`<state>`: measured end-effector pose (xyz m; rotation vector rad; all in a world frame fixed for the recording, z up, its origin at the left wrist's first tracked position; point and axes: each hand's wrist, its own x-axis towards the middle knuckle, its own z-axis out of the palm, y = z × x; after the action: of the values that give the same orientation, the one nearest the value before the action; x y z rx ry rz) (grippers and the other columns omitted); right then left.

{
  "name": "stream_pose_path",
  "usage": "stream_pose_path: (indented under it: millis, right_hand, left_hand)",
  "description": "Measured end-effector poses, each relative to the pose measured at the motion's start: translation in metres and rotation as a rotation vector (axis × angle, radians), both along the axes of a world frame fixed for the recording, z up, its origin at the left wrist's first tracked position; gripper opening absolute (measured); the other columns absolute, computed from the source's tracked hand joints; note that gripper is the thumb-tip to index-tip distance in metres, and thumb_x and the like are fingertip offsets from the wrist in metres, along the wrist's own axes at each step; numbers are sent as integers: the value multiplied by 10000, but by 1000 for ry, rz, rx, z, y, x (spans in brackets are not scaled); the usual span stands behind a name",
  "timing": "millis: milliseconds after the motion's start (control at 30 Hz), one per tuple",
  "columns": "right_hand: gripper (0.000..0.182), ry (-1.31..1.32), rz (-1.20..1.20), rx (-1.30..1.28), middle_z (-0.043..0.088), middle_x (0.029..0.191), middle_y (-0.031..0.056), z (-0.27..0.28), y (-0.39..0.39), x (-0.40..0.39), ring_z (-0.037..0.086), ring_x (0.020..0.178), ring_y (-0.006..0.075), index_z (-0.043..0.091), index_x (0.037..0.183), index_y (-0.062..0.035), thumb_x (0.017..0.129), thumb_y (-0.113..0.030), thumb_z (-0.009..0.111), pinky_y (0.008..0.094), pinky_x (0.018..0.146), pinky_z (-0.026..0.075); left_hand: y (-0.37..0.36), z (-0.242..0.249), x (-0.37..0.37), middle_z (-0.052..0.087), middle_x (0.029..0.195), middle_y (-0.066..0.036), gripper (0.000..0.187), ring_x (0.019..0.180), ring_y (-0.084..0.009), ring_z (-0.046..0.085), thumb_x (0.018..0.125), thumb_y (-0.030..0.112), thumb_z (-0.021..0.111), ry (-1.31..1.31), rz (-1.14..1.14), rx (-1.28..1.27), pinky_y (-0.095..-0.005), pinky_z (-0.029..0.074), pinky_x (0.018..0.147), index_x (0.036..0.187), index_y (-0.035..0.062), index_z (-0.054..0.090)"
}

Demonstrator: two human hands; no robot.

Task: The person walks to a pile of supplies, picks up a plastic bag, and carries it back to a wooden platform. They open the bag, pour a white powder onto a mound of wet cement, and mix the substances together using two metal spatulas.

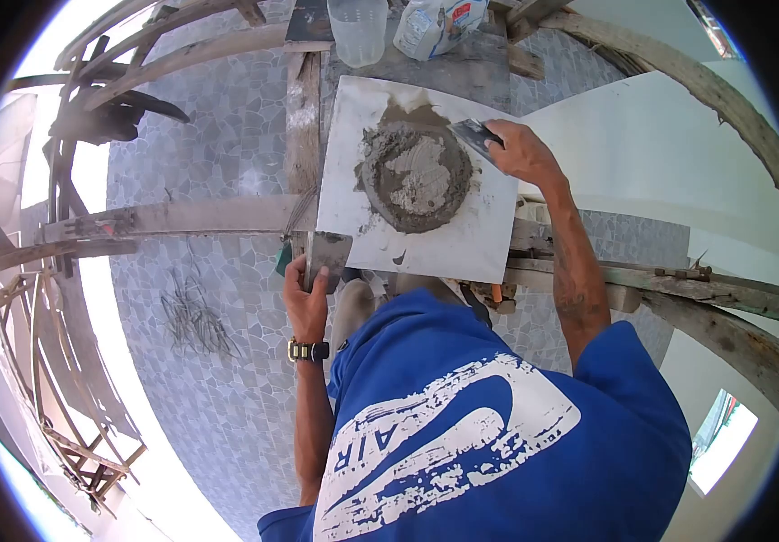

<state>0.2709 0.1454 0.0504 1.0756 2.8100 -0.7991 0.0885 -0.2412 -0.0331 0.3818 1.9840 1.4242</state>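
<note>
My right hand (523, 150) is closed around a putty knife (473, 135), its blade at the upper right edge of a patch of grey mortar (373, 172). A paler, drier heap (421, 176) sits in the middle of the wet ring. The mortar lies on a white board (484, 239) marked with a few grey smears. My left hand (306, 296), with a watch on the wrist, grips a flat scraper (328, 254). That scraper's wide, mortar-stained blade is at the board's lower left corner.
Beyond the board stand a translucent plastic container (358, 32) and a white printed bag (441, 27). Wooden beams (182, 215) run to both sides. Thin wire or strands (195, 312) lie on the stone-patterned floor (191, 172). An orange-handled item (497, 294) is below the board.
</note>
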Motion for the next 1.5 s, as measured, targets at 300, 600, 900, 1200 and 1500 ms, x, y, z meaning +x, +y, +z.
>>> stream_pose_path:
  millis: [300,600,900,1200,1500]
  right_hand:
    - [422,183,49,385,498,919,123,-54,-170,66,509,826,282,624,1216,37,797,15,581,369,745,475]
    - [429,-6,35,613,505,991,138,-96,-208,59,503,910,286,564,1254,63,844,-64,560,414,810,448]
    - [428,-158,-1,714,551,1190,123,-105,-230,39,527,1096,258,563,1253,37,849,-105,562,389,882,424]
    - [383,-246,15,767,557,1123,85,-118,-235,29,522,1065,237,586,1197,11,839,-121,582,400,851,417]
    - [318,-234,-9,693,563,1094,86,-81,-231,7,530,1053,247,603,1150,-9,851,-116,577,416,849,436]
  left_hand:
    - [35,-15,-27,660,1096,-104,349,1000,-144,612,905,96,670,-155,-79,148,-294,487,877,1203,-47,560]
    - [64,-53,-60,664,1087,-114,387,990,-166,615,903,186,689,-56,-233,184,-308,483,884,1190,-53,587]
    - [71,-71,-65,659,1087,-83,403,967,-136,595,900,230,705,-2,-319,244,-289,470,869,1180,-42,604]
    - [69,-71,-67,654,1025,-74,410,926,-143,578,905,262,693,3,-343,262,-301,462,852,1169,-41,613]
    - [69,-71,-66,653,1016,-83,434,917,-148,573,891,286,697,50,-308,261,-304,460,844,1152,-52,617]
